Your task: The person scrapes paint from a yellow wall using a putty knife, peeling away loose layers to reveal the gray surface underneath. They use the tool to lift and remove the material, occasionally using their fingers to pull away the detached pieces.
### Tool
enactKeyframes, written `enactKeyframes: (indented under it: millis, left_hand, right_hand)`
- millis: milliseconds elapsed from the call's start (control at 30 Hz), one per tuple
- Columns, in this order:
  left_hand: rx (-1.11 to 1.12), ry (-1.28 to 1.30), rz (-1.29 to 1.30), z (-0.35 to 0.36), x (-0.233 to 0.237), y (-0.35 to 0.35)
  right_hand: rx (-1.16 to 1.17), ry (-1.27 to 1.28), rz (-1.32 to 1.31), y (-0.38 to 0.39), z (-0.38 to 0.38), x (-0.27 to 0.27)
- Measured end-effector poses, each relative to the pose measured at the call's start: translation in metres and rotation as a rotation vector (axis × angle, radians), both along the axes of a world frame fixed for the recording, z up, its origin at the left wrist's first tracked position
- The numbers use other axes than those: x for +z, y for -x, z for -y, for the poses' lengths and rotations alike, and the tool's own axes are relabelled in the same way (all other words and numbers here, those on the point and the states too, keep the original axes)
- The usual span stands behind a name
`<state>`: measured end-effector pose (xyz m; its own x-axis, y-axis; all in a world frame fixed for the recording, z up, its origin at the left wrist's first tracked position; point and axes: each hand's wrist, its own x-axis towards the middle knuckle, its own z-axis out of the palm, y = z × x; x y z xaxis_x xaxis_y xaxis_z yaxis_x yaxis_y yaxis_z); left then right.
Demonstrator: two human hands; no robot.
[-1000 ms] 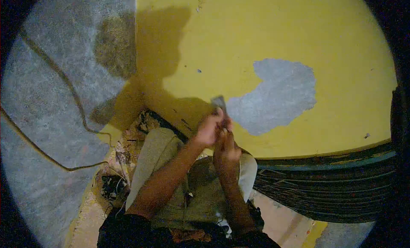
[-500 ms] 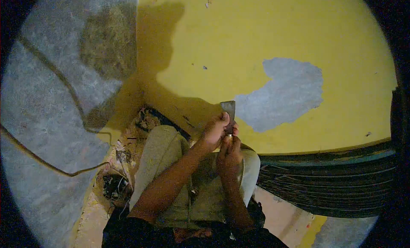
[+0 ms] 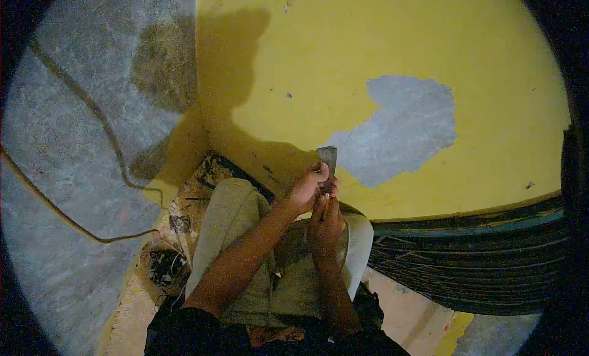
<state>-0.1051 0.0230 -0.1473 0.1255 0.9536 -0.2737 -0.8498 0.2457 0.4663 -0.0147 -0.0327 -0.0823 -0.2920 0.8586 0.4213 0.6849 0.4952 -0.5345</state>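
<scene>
A putty knife (image 3: 329, 155) with a flat grey blade stands nearly upright between my two hands, above my knees. My left hand (image 3: 305, 189) pinches the blade, its thumb lying along the flat face. Just below, my right hand (image 3: 326, 224) is closed round the lower end, and most of the handle is hidden in its fingers. Behind the blade's tip lies a yellow surface (image 3: 319, 61) with an irregular grey bare patch (image 3: 399, 132).
A cable (image 3: 73, 221) runs over the grey floor (image 3: 61, 160) at the left. A dark container with wires (image 3: 167, 267) sits beside my left leg. At the right is a stack of dark, thin-edged sheets (image 3: 472, 267). My shadow falls on the yellow surface.
The view has shifted slightly, moving the grey patch a little left. Both hands still grip the putty knife; its shiny collar, visible before, is now mostly covered by fingers.
</scene>
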Motion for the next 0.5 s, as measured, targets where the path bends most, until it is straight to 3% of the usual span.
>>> enactKeyframes:
  millis: [100, 267, 333, 400, 433, 500]
  left_hand:
    - [0.040, -0.085, -0.140, -0.002, 0.000, 0.001]
    - [0.123, 0.012, -0.057, -0.006, 0.006, -0.005]
    - [0.139, -0.015, 0.000, -0.007, 0.010, 0.003]
    - [0.229, -0.110, -0.372, -0.005, 0.016, 0.020]
    - [0.219, -0.106, -0.380, -0.006, 0.023, 0.037]
    - [0.400, -0.086, -0.245, -0.010, 0.040, 0.079]
  right_hand:
    - [0.020, -0.018, -0.016, 0.000, -0.005, -0.008]
    - [-0.039, 0.077, 0.119, -0.008, -0.009, -0.023]
    - [-0.036, 0.046, -0.025, 0.002, -0.010, -0.020]
    - [0.006, -0.054, -0.086, 0.031, -0.027, -0.018]
    - [0.042, -0.156, -0.156, 0.044, -0.034, -0.018]
    - [0.081, -0.052, -0.140, 0.062, -0.042, -0.025]
